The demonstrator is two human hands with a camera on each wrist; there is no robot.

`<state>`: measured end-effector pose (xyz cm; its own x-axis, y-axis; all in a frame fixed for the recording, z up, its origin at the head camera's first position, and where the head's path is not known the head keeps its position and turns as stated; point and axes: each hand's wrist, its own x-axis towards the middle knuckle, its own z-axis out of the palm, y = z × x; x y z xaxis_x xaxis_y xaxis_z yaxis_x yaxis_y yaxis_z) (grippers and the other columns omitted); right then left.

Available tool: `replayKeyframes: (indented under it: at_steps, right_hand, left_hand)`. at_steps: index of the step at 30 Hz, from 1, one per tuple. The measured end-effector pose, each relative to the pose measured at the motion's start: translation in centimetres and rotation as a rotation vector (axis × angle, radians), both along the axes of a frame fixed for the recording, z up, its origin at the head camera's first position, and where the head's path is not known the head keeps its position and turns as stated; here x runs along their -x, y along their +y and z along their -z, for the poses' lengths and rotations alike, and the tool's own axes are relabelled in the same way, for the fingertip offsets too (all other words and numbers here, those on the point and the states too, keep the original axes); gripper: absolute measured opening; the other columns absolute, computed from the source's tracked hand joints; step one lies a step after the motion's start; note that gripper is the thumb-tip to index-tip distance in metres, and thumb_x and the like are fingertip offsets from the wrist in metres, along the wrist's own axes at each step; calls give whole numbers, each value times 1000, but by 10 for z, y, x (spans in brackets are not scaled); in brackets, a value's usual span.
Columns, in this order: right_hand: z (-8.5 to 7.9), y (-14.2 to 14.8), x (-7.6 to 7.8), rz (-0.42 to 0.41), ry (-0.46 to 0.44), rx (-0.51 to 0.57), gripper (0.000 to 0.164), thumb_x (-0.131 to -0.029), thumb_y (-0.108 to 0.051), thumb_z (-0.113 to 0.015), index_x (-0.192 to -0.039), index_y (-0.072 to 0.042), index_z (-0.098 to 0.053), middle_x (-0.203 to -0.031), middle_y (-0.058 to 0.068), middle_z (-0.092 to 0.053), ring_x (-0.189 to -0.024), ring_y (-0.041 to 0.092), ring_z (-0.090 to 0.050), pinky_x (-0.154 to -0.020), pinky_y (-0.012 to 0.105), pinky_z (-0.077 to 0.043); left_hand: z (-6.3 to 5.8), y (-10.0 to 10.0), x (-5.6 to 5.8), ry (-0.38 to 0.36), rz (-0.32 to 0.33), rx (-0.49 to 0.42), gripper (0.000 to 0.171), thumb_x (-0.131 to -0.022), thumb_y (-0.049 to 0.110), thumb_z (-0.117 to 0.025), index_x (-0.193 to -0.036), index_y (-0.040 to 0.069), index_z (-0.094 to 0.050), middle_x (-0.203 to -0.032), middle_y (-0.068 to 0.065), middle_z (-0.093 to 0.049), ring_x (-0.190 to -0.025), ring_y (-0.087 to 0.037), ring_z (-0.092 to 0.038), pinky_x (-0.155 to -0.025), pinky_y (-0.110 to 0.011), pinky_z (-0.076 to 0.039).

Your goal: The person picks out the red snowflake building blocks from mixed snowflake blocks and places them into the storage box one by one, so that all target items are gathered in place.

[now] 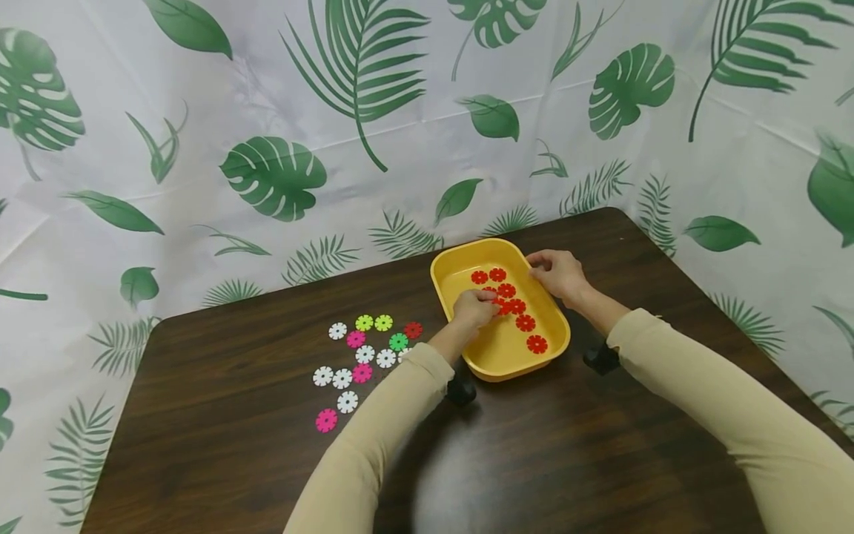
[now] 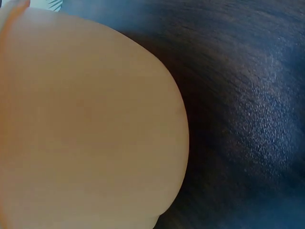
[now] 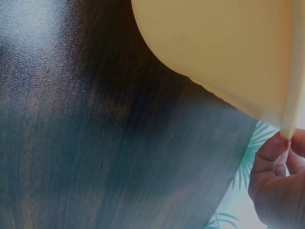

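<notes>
A yellow plastic tray (image 1: 497, 354) stands on the dark table, with several red notched discs (image 1: 537, 344) lying inside it. My left hand (image 1: 472, 310) reaches over its near left side and pinches a red disc among the others; the fingertips partly hide it. At the far right side, my right hand (image 1: 559, 276) grips the tray's rim between thumb and fingers, as the right wrist view shows at the rim's edge (image 3: 287, 131). The tray's outer wall (image 2: 95, 114) fills much of the left wrist view, where only a bit of the left hand (image 2: 13, 10) shows.
Left of the tray lie loose notched discs: white (image 1: 323, 376), pink (image 1: 326, 420), yellow (image 1: 383, 322), green (image 1: 398, 342) and a darker red one (image 1: 414, 330). My left sleeve (image 1: 380, 430) covers part of this group. A leaf-print cloth (image 1: 400, 185) hangs behind the wooden table (image 1: 220, 415).
</notes>
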<state>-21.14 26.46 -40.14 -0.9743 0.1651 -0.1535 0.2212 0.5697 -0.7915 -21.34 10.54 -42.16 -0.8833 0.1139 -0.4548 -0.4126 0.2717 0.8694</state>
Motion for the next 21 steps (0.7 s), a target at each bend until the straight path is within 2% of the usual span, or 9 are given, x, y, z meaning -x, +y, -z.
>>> replayKeyframes:
  at_steps: [7,11,21]
  right_hand:
    - [0,0,-1,-4,3,0,33,-96,-6,-50,-128,4,-51,-111,25,-56,-96,35,-61,-84,43,-53]
    - [0,0,-1,2,0,-2,33,-96,-6,-51,-128,4,-51,-110,25,-56,-95,34,-60,-85,43,-53]
    - [-3,-1,-2,6,-14,3,34,-96,-5,-51,-128,4,-51,-112,25,-55,-96,35,-60,-86,43,-52]
  left_hand:
    - [5,2,3,-2,-9,76,17,-86,-4,-61,-102,2,-65,-98,-10,-58,-77,-18,-60,-73,-28,-55]
    - [7,1,4,18,3,122,17,-86,-4,-62,-100,5,-66,-100,-9,-58,-77,-16,-55,-68,-26,-50]
    - [8,-1,3,56,15,171,21,-84,-6,-61,-100,6,-68,-103,-8,-58,-83,-17,-52,-70,-27,-48]
